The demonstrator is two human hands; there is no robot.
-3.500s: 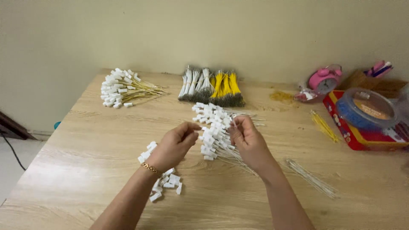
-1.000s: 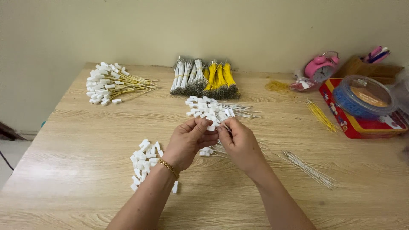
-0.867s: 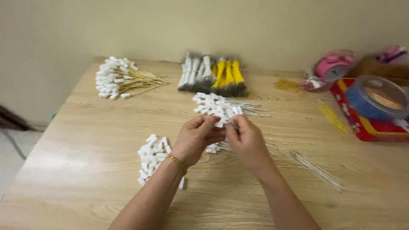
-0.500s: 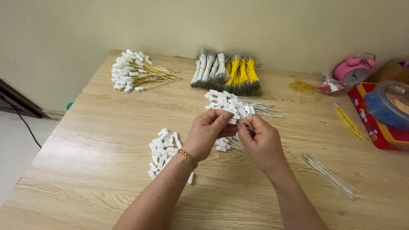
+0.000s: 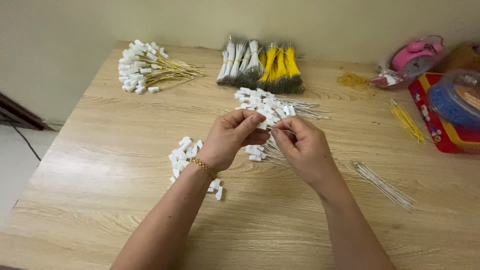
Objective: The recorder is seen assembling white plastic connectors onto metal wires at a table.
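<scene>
**Pinching a white connector over the table**

My left hand (image 5: 231, 139) and my right hand (image 5: 302, 147) meet just above the middle of the wooden table (image 5: 100, 165). My left fingers are curled shut, thumb and forefinger pinching a small white connector (image 5: 262, 125). My right hand is closed too, its fingertips nipping a thin silvery wire (image 5: 284, 131) right beside that connector; whether wire and connector already touch, I cannot tell. A gold bracelet (image 5: 204, 167) sits on my left wrist.

Just behind my hands lies a heap of white connectors with silvery wires (image 5: 265, 104), and a few of the same lie beneath my right hand. By my left wrist lies a pile of loose white connectors (image 5: 182, 152). To my right, a bunch of bare silvery wires (image 5: 382, 182) lies apart on the table.

At the far edge lie a pile of white connectors on yellow wires (image 5: 145, 67), tied bundles of white and yellow wires (image 5: 262, 65), loose yellow wires (image 5: 407, 120), a pink alarm clock (image 5: 415, 55) and a blue tub on a red box (image 5: 452, 107).
</scene>
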